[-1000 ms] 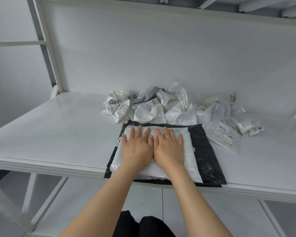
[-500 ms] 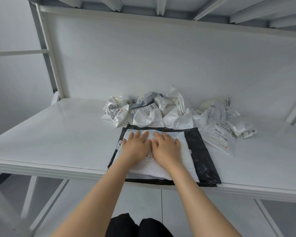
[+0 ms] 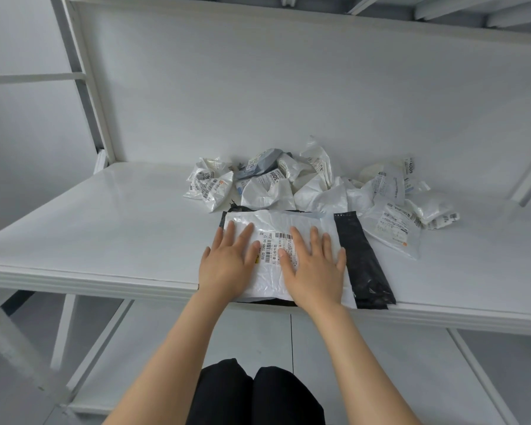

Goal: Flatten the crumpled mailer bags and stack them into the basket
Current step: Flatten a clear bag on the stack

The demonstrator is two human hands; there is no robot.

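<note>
the white mailer bag (image 3: 288,240) lies nearly flat, faintly wrinkled, its barcode label face up, atop a black mailer bag (image 3: 362,265) at the table's (image 3: 105,234) front edge. left hand (image 3: 227,265) and right hand (image 3: 316,271) press it with fingers straight and spread. crumpled mailer bags (image 3: 304,188) heap behind.

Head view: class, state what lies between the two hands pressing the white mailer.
Head view: a barcoded shipping label on the white mailer bag lies between left hand and right hand.
</note>
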